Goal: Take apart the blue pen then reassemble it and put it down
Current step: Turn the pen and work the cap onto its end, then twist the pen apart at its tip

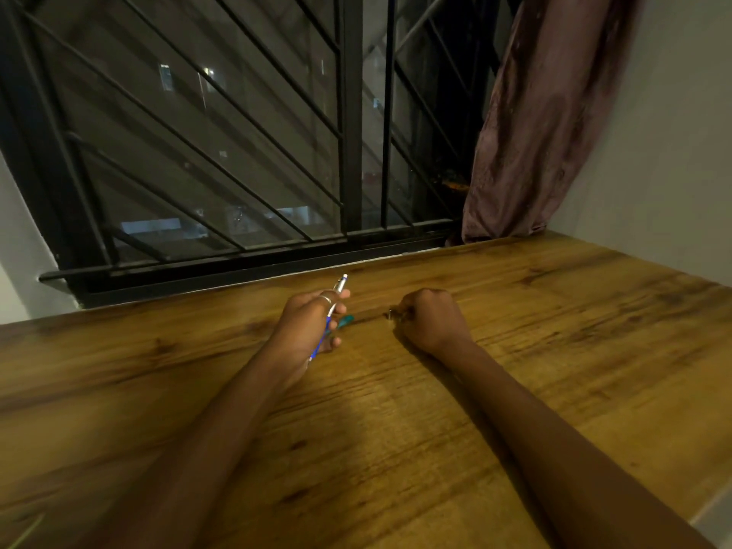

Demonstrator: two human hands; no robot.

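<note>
- Wood-grain table (515,350), barred window upper left of frame, curtain (546,112) upper right.
- Pen (332,311) at frame centre in left hand (309,326), fingers pinching it; long axis runs lower left to upper right, silver tip up toward window. Slim, blue barrel, metal/clear top.
- Teal piece (345,321) on table just right of left hand, partly hidden.
- Right hand (429,318) curled on table near the pen, closed round a small metal bit (390,313); what it is, can't tell. Probably goes back on next.
</note>
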